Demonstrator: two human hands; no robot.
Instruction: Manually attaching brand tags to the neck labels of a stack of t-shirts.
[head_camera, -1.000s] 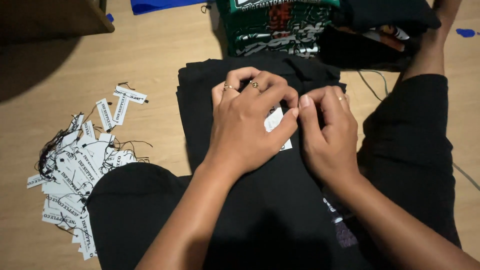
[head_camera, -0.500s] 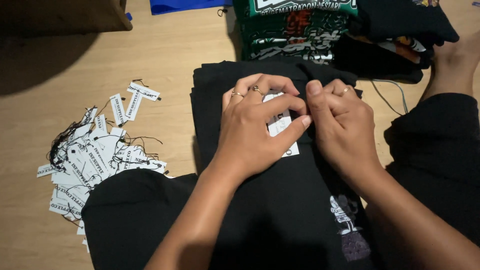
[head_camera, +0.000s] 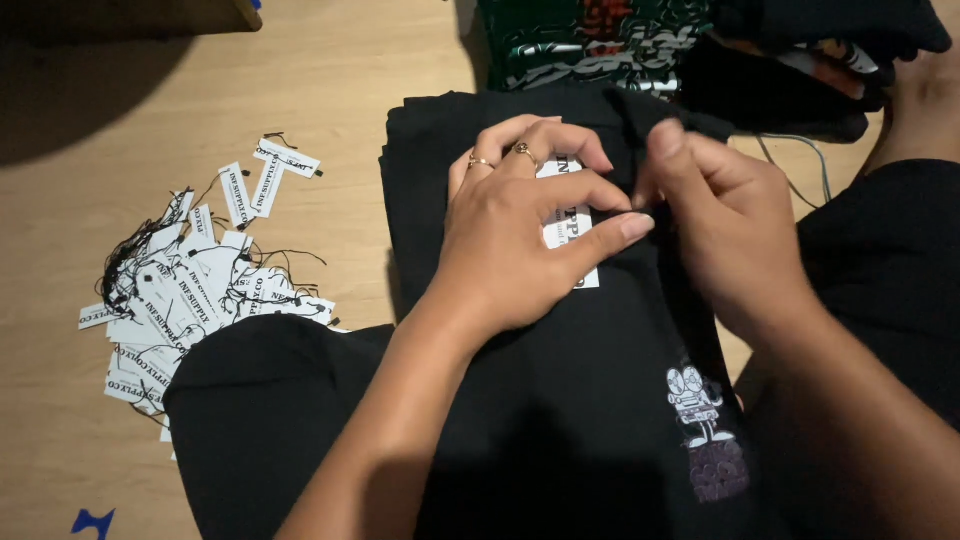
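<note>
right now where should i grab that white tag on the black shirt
Probably the white tag is best pinched at its right edge, near the top, coming from the right. It lies flat on the folded black shirt, the left hand covers its left side, and the right hand is already beside that edge.

Just the one camera here, worn on the head and pointing steeply down, pretty close in. Both hands sit mid-frame over a folded black shirt (head_camera: 560, 400), wooden floor (head_camera: 330, 90) running off left and far. No second view overlaps it.
</note>
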